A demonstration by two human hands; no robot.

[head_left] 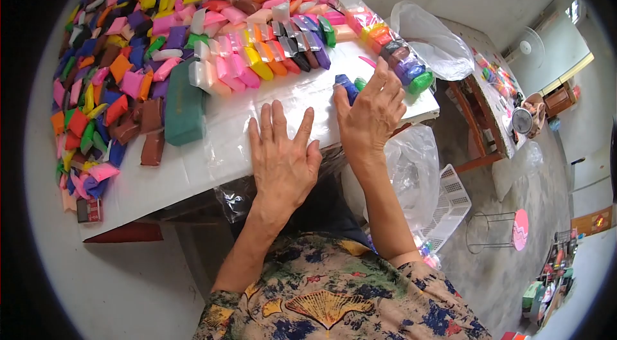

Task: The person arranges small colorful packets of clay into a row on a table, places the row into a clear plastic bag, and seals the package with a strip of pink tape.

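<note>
My left hand (283, 160) lies flat on the white tabletop (222, 157), fingers spread, holding nothing. Further right, my right hand (371, 108) curls over a blue modelling clay packet (347, 88), which shows between its thumb and fingers. A bit of green packet (360, 83) peeks out beside the blue one. Just beyond that hand, a clear bag (392, 44) holds a row of coloured packets, with a green packet (421, 83) at its near end. Ahead of my hands, wrapped clay packets (263, 57) stand in neat rows grouped by colour.
A large heap of loose clay packets (135, 51) covers the table's left and far side. A dark green block (184, 105) stands at the heap's edge. Clear plastic bags (430, 38) hang at the right, above a white basket (447, 205). A stool (519, 229) stands on the floor.
</note>
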